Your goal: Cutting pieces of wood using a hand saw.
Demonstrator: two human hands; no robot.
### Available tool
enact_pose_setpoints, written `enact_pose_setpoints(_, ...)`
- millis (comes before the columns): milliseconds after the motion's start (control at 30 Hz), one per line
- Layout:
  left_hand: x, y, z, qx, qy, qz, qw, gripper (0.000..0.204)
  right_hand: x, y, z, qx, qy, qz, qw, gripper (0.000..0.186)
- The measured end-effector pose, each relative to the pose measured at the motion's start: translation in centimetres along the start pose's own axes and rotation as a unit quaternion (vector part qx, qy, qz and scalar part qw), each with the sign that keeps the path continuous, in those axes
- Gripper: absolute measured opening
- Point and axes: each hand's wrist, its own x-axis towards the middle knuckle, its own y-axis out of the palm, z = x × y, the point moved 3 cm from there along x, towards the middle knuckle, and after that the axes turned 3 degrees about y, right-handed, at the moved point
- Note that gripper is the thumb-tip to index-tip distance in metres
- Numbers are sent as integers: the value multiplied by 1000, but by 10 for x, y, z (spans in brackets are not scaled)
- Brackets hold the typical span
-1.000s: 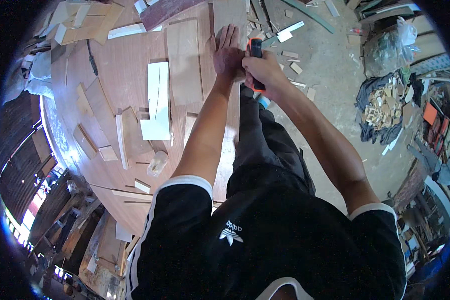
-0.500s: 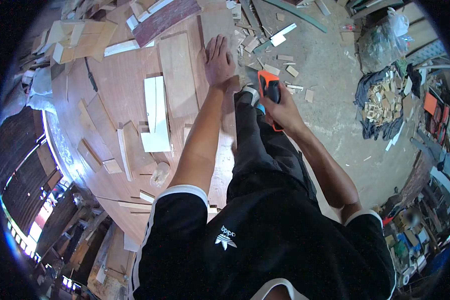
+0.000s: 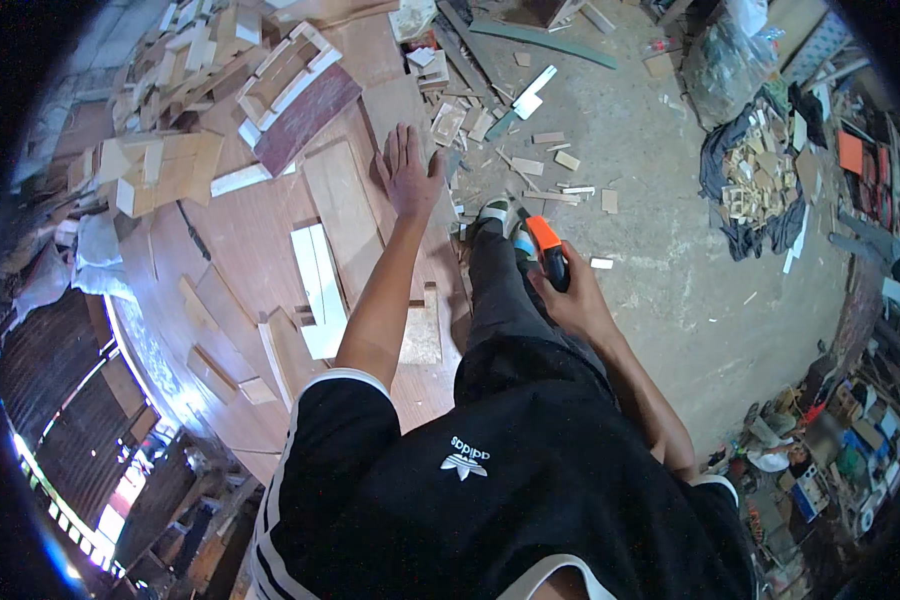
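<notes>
My left hand [image 3: 410, 185] lies flat with its fingers apart on a long wooden board [image 3: 382, 105] along the right edge of the worktable. Closed round the black grip of a hand saw [image 3: 543, 232] is my right hand [image 3: 573, 298]. The saw has an orange and black handle, and its narrow blade points away over my shoes, apart from the table. A pale plywood panel [image 3: 342, 190] rests left of my left hand. Nearer lies a white piece of board [image 3: 320, 285] with a dark line along it. Beside my left forearm is a notched wood piece [image 3: 422, 335].
Wood offcuts [image 3: 480, 125] are scattered on the concrete floor beyond my feet. A dark sack of scraps [image 3: 760, 185] lies at the right, near a clear plastic bag [image 3: 725, 75]. Stacked wood pieces [image 3: 170, 165] and a maroon board [image 3: 305, 120] occupy the table's far left.
The saw has drawn back toward me, away from the table edge. My left hand remains flat, fingers now more spread. A small brown piece beside that wrist no longer shows there. The view has shifted.
</notes>
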Motion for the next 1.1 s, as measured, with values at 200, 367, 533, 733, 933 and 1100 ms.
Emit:
enact_pose_setpoints(200, 0, 2, 4, -28, -22, 23, 999, 53, -33, 6, 54, 10, -81, 11, 997, 37)
enact_pose_setpoints(367, 2, 8, 3, -24, -8, -8, 1000, 53, -36, 28, 62, 30, -147, 0, 989, 38)
enact_pose_setpoints(533, -1, 17, 11, -30, -20, -18, 999, 54, -41, 50, 71, 64, -89, 20, 994, 40)
enact_pose_setpoints(733, 4, 18, 13, -49, -14, -39, 998, 54, -48, 61, 45, 135, -87, -1, 987, 34)
enact_pose_setpoints(933, 0, 13, 15, -12, -18, -33, 999, 53, -46, 71, 37, 250, 12, 11, 968, 33)
enact_pose_setpoints(1100, 3, 13, 3, -5, -2, -48, 999, 53, -36, 86, 31, 206, 28, 21, 978, 27)
